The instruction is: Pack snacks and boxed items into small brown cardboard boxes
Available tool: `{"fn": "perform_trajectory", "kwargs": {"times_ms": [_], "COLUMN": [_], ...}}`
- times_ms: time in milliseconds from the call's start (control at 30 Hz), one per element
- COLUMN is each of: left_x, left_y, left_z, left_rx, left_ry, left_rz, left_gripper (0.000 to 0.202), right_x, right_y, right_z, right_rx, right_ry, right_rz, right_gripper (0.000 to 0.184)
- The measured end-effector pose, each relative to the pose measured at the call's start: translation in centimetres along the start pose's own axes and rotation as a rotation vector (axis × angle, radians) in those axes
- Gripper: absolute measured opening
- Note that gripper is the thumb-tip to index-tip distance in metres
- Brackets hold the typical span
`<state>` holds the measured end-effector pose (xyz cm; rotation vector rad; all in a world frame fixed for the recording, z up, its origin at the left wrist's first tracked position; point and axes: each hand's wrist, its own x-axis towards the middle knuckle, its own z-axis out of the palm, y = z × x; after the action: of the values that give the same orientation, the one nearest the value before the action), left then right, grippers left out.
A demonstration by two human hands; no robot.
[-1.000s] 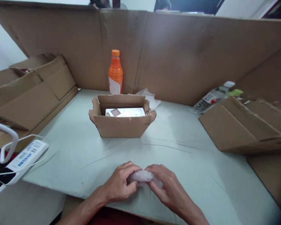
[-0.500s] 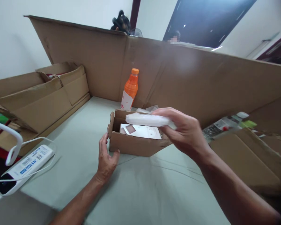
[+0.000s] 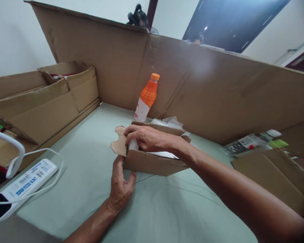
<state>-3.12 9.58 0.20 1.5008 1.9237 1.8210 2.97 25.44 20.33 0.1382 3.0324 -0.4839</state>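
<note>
A small open cardboard box point(image 3: 157, 163) stands on the pale green table cover, its left end flap point(image 3: 120, 141) folded outward. My left hand point(image 3: 123, 184) grips the box's lower left corner, thumb at the front face and fingers at the end. Reaching in from above, my right hand point(image 3: 149, 138) has its fingers curled over a white packet point(image 3: 133, 145) at the left end inside. Most of that packet is hidden under the hand. White contents point(image 3: 164, 154) show beneath my right wrist.
Behind the box stands an orange drink bottle point(image 3: 148, 96), with crumpled clear plastic point(image 3: 171, 121) nearby. A tall cardboard panel point(image 3: 205, 87) closes the back. Cardboard trays point(image 3: 43, 108) and a white corded device point(image 3: 25, 184) lie left; a clear bottle point(image 3: 250, 143) and cardboard point(image 3: 266, 175) lie right.
My right hand has carried the white packet down and left into the box. The left end flap has swung outward. My left hand stays at the box's left corner.
</note>
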Motion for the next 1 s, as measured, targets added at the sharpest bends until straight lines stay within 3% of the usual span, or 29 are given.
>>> {"fn": "perform_trajectory", "kwargs": {"times_ms": [133, 300, 400, 500, 600, 667, 767, 833, 900, 1000], "left_x": [-0.1, 0.0, 0.2, 0.3, 0.4, 0.4, 0.2, 0.1, 0.0, 0.7], "left_y": [-0.1, -0.9, -1.4, -1.6, -1.6, -1.5, -1.6, -1.8, -2.0, -1.8], "left_z": [0.0, 0.2, 0.1, -0.1, -0.4, -0.5, -0.4, -0.4, -0.5, -0.8], "left_rx": [-0.028, -0.023, -0.011, -0.015, -0.044, -0.069, -0.118, -0.165, -0.198, -0.194], "left_ry": [0.005, 0.036, 0.061, 0.058, 0.050, 0.038, 0.015, -0.002, -0.020, -0.022], "left_rz": [-0.007, 0.004, 0.033, 0.040, 0.005, -0.038, -0.130, -0.205, -0.278, -0.345], "left_gripper": [0.058, 0.052, 0.047, 0.044, 0.042, 0.042, 0.044, 0.046, 0.048, 0.049], "right_x": [-0.7, -0.4, -0.5, -3.0, -8.8, -13.7, -19.4, -20.6, -19.5, -16.4], "right_y": [0.5, 0.4, -0.1, -1.1, -2.6, -3.4, -3.9, -3.7, -3.1, -2.0], "right_z": [0.5, 1.5, 1.2, 0.2, 0.3, 2.1, 7.4, 11.5, 14.8, 16.6], "right_rx": [-0.074, -0.140, -0.123, -0.087, -0.031, 0.005, 0.080, 0.212, 0.339, 0.472], "right_ry": [0.175, 0.068, 0.111, 0.282, 0.643, 0.958, 1.313, 1.243, 1.094, 0.963], "right_rz": [0.127, 0.116, 0.126, 0.136, 0.237, 0.386, 0.669, 0.842, 0.862, 0.806], "right_gripper": [0.038, 0.027, 0.030, 0.030, 0.024, 0.018, 0.019, 0.034, 0.049, 0.046]}}
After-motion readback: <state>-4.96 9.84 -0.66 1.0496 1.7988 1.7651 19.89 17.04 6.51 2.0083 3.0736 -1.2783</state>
